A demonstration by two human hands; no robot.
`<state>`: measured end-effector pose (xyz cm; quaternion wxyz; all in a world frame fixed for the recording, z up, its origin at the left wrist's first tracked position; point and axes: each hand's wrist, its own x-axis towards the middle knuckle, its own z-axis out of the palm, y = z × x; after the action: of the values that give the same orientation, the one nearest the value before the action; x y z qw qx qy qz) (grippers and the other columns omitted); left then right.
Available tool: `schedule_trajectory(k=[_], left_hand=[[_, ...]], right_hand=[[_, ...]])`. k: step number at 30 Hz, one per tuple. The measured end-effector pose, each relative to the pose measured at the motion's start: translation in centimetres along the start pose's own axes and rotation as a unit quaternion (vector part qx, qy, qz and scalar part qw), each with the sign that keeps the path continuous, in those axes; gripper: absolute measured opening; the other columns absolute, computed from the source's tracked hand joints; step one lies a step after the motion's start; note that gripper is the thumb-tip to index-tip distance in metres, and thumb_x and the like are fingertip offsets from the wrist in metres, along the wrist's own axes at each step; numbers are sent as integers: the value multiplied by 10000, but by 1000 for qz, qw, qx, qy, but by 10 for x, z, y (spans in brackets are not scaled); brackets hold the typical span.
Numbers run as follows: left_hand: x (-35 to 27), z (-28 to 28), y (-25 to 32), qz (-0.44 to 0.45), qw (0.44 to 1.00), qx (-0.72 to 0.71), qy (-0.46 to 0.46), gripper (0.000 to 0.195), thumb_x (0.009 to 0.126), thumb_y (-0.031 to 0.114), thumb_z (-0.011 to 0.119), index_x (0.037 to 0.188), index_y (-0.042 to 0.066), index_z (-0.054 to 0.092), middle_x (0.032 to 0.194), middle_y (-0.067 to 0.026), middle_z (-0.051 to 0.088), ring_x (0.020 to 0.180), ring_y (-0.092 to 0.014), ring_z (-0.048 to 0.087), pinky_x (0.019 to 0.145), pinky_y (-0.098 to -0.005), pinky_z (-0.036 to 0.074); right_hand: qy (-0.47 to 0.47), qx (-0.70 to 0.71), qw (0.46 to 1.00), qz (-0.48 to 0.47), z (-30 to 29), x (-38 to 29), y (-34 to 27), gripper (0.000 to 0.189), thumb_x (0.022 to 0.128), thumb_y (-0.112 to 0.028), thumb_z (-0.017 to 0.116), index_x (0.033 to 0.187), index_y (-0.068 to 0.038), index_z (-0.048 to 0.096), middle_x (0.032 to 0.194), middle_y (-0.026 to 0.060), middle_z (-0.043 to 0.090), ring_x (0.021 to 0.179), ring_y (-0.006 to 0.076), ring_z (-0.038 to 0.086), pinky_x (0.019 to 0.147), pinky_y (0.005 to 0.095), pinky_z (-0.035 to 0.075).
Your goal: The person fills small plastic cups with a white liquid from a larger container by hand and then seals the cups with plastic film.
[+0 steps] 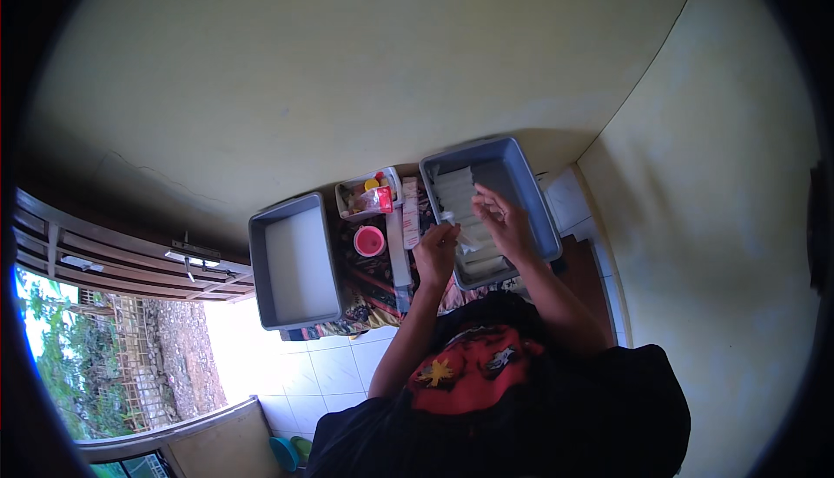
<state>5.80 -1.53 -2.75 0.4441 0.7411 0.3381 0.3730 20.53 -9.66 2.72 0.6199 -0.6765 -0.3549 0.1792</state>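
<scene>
My left hand (436, 255) is over the near left edge of a grey plastic tray (550, 234), its fingertips pinched on a small, thin, whitish translucent piece (468, 241). The exact kind of that piece is too blurred to tell. Above the same tray is my right hand (508, 225), fingers bent and thumb close to the forefinger. Whether something thin lies between those fingertips cannot be seen. Pale, long strips or rolls (455, 185) lie side by side in the tray, partly hidden by both hands.
Left stands a second grey tray (331, 263) with a white layer (296, 263) inside. Between the trays are a white container (342, 203) of small packets, a pink cup (369, 241) and a long printed box (410, 211) on patterned cloth (365, 289). A wall (391, 74) rises behind.
</scene>
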Motion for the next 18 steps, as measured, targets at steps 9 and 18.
schedule_trajectory(k=[9,18], left_hand=[[24,69,-38,-245,965,-64,62,234,969,181,780,1046,-39,783,866,-121,775,734,-158,751,682,-308,587],[30,109,-72,-139,976,160,44,256,960,180,728,1106,-28,762,871,-198,774,818,-393,770,783,-420,610]], right_hand=[[-145,113,929,320,-47,-16,169,483,988,-402,758,1305,-41,699,1067,84,761,907,177,751,736,307,569],[-117,-17,962,245,-60,26,215,459,946,-375,811,1236,-24,756,999,103,791,894,146,739,820,293,572]])
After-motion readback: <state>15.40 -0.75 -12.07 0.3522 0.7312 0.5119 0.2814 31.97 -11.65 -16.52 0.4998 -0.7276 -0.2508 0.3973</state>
